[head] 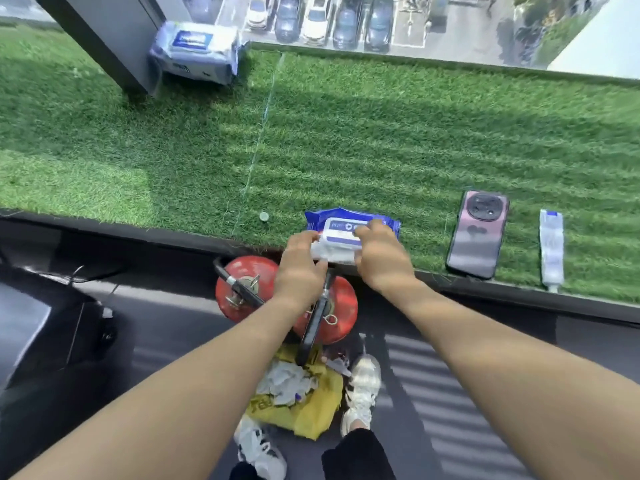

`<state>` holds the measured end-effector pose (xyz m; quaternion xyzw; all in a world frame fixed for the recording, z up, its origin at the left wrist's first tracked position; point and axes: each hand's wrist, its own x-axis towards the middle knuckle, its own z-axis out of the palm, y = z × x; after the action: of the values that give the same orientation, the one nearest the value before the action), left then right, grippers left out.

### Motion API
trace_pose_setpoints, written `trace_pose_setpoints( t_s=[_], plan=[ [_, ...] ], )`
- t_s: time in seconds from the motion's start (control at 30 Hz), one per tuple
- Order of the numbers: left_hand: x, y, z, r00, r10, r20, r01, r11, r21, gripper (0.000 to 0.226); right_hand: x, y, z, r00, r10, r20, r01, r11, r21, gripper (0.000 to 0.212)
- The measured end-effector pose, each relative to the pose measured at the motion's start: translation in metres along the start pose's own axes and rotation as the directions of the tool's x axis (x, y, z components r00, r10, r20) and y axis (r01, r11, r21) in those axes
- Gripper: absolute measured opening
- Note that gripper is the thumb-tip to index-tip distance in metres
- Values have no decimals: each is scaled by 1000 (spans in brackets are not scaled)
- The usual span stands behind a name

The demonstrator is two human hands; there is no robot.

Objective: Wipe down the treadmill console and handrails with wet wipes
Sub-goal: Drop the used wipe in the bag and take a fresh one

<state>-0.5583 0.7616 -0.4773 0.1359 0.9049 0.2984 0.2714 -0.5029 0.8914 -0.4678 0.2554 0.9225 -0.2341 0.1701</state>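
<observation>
- While both arms reach up from the bottom of the frame, the hands meet at the wipes pack (349, 225), centre of frame, sitting on the near edge of the green turf ledge (346, 133).
- Pack: blue wrapper, white label flap w/ blue print, white wipe material bunched at its near side.
- Left hand (303, 268) curls its fingers round the pack's left end, gripping the white wad there.
- Right hand (382, 258) pinches the label flap from the right, fingertips on top.
- Lower centre, just under the hands: two red fire extinguishers (242, 289) w/ black hoses, partly hidden by the left wrist.
- Below them, a yellow bag (311, 410) holding crumpled white wipes.
- White sneakers (362, 389) on dark floor, bottom centre.
- Right of the pack on the turf: a phone (478, 233) face down, then a slim white-blue packet (551, 247).
- Upper left: second, bigger wipes pack (195, 55) beside a grey pillar (114, 39).
</observation>
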Motion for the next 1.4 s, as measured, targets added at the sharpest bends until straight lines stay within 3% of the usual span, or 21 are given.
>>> trace_pose_setpoints(
  t_s=[0.07, 0.23, 0.43, 0.53, 0.63, 0.73, 0.83, 1.0, 1.1, 1.23, 1.4],
  plan=[
    [20, -6, 14, 1000, 17, -16, -17, 999, -29, 51, 21, 4, 11, 999, -40, -36, 39, 999, -33, 35],
    [61, -13, 32, 997, 74, 4, -73, 990, -123, 70, 50, 13, 32, 994, -109, 26, 112, 975, -194, 50],
    [80, -15, 34, 997, 43, 70, -29, 980, -195, 63, 58, 23, 20, 961, -250, 116, 275, 903, -329, 41],
    [78, -20, 36, 994, 54, 94, -42, 991, -126, 63, 67, 22, 1, 982, -188, 19, 187, 954, -233, 26],
    [75, -21, 40, 994, 65, 87, -50, 985, -168, 62, 80, 29, -9, 992, -78, -97, 63, 987, -151, 25],
    [77, -20, 40, 988, 107, 108, -96, 990, -104, 56, 85, 38, -7, 953, 54, -298, -81, 993, -81, 14],
    [78, -19, 37, 980, 133, 151, -127, 991, -51, 53, 79, 39, 3, 969, 94, -228, -114, 991, -76, 11],
    [78, -21, 38, 982, 117, 149, -113, 993, -37, 53, 60, 42, 26, 993, -122, -6, 122, 992, 26, 14],
    [75, -22, 42, 986, 103, 134, -94, 993, -77, 54, 64, 44, 37, 996, -80, -46, 82, 996, 40, 15],
    [73, -24, 47, 990, 85, 114, -75, 993, -88, 56, 70, 31, 48, 993, -55, -104, 45, 994, -103, 19],
    [74, -23, 47, 991, 89, 101, -82, 994, -68, 56, 67, 24, 53, 989, 52, -139, -52, 999, 2, 15]
  ],
)
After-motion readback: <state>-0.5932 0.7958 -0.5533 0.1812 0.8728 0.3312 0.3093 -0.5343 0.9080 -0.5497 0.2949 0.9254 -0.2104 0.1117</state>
